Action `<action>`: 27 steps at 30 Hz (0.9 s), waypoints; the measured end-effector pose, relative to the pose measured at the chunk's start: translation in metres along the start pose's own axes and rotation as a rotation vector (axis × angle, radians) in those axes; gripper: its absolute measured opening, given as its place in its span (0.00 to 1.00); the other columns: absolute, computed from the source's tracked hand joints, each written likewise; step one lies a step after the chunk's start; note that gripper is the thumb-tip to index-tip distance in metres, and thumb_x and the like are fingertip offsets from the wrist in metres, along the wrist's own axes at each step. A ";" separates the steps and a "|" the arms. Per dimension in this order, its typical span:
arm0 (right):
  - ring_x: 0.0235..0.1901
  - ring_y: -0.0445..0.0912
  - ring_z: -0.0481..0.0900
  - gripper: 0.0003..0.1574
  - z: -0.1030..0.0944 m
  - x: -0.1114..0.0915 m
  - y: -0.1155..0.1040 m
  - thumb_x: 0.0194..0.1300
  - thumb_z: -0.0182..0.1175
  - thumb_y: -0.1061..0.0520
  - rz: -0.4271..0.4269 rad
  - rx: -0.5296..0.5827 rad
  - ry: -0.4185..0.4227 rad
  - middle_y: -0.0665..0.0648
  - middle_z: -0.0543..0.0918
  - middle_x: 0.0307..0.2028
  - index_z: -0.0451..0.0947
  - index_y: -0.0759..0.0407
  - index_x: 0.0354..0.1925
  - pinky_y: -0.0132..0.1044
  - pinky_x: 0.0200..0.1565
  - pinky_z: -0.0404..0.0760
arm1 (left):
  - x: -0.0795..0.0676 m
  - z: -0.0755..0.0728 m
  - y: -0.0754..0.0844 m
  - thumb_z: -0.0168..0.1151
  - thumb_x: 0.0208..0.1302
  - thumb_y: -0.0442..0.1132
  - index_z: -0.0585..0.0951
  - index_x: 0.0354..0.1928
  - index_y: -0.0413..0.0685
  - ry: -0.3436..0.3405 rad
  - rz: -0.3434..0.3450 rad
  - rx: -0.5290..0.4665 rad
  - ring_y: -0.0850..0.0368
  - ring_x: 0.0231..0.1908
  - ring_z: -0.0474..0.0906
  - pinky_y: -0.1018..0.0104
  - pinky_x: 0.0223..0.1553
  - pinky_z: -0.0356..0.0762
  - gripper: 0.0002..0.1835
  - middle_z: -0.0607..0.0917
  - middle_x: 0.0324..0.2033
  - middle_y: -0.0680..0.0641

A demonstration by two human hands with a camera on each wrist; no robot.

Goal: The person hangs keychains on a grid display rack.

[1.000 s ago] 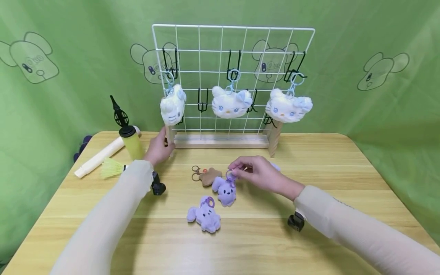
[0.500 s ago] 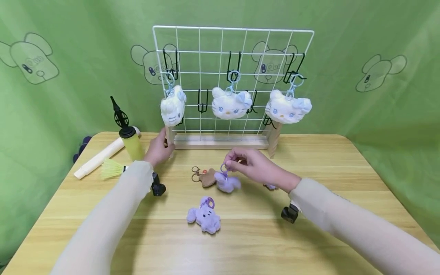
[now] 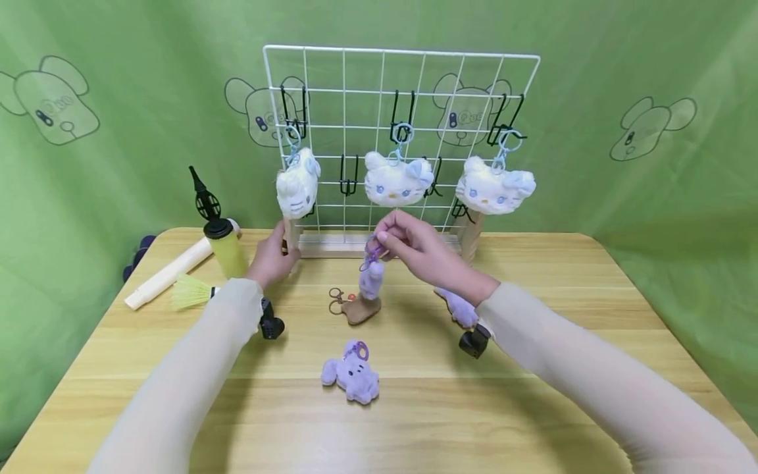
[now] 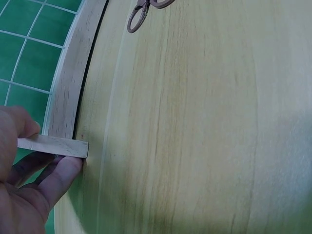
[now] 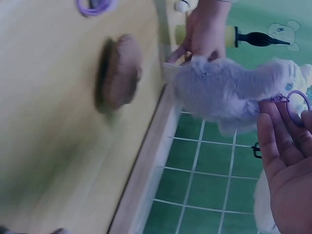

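Observation:
My right hand (image 3: 422, 255) pinches the ring of a purple plush keychain (image 3: 371, 282), which hangs above the table in front of the rack. In the right wrist view the fluffy plush (image 5: 219, 90) dangles from its purple ring (image 5: 298, 108) at the fingers. My left hand (image 3: 272, 255) grips the wooden leg (image 4: 53, 145) at the rack's left end, thumb on one side and fingers on the other. Below the hanging plush lies a brown plush keychain (image 3: 360, 311). Another purple plush keychain (image 3: 355, 376) rests nearer the front, and one more purple plush (image 3: 460, 309) lies partly behind my right forearm.
White cat-face plush keychains (image 3: 398, 179) hang from black hooks on the white wire grid, one at left, middle and right. A lower black hook (image 3: 348, 179) bears nothing. At left are a yellow pump bottle (image 3: 227, 251), a white tube (image 3: 168, 275) and a yellow shuttlecock (image 3: 191, 291).
My right hand has lifted the purple plush keychain off the table by its ring and carried it up and slightly left toward the rack. The left hand stays on the leg.

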State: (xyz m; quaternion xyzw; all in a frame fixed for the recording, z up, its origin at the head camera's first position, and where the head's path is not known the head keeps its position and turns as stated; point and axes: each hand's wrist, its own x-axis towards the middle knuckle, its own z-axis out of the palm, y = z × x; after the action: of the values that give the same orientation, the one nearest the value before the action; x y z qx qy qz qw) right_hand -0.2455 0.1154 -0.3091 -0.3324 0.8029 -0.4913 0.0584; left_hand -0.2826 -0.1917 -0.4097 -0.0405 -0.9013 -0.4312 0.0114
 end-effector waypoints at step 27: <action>0.38 0.40 0.83 0.10 0.024 0.067 -0.005 0.82 0.48 0.64 0.005 0.143 0.261 0.73 0.86 0.49 0.70 0.71 0.53 0.33 0.42 0.90 | 0.002 0.001 -0.002 0.55 0.73 0.32 0.52 0.82 0.44 0.001 0.001 -0.022 0.30 0.61 0.79 0.41 0.61 0.83 0.40 0.76 0.66 0.25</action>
State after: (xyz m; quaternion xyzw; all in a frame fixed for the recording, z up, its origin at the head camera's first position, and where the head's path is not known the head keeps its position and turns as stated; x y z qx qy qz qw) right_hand -0.2849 0.0562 -0.3012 -0.2584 0.7675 -0.5862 -0.0218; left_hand -0.2843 -0.1922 -0.4113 -0.0407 -0.8964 -0.4413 0.0118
